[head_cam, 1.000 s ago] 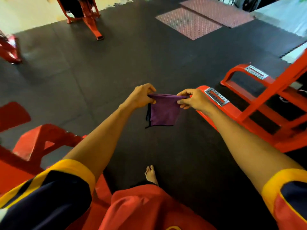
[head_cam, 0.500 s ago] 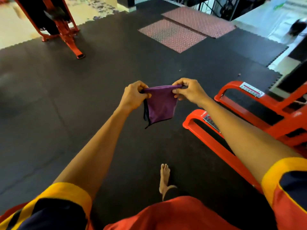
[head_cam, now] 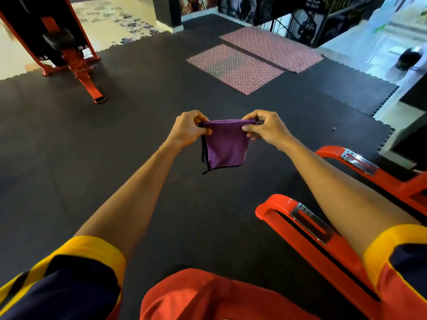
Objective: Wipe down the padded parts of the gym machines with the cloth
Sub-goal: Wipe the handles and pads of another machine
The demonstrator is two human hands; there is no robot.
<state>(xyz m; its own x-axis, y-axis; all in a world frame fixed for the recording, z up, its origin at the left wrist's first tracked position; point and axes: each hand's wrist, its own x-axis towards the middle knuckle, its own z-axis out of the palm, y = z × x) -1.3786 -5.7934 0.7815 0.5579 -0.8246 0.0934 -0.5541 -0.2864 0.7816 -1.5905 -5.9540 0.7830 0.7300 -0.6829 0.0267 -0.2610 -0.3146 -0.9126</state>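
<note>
A folded purple cloth (head_cam: 223, 148) with a dark edge hangs in the air in front of me, above the black floor mat. My left hand (head_cam: 188, 129) pinches its top left corner. My right hand (head_cam: 266, 127) pinches the top right corner, so the upper edge is stretched between them. A red gym machine (head_cam: 76, 63) with a black padded roller (head_cam: 59, 40) stands far off at the upper left. No padded part is near my hands.
An orange-red machine frame (head_cam: 318, 241) with metal plates lies low on the floor at my lower right, under my right arm. Two pink patterned mats (head_cam: 233, 65) lie ahead. The black rubber floor (head_cam: 92, 158) stretches out to the left and ahead.
The view has swung right and forward: the red frames at the left have left the frame and the machine at upper left has come nearer. Both hands keep the cloth stretched.
</note>
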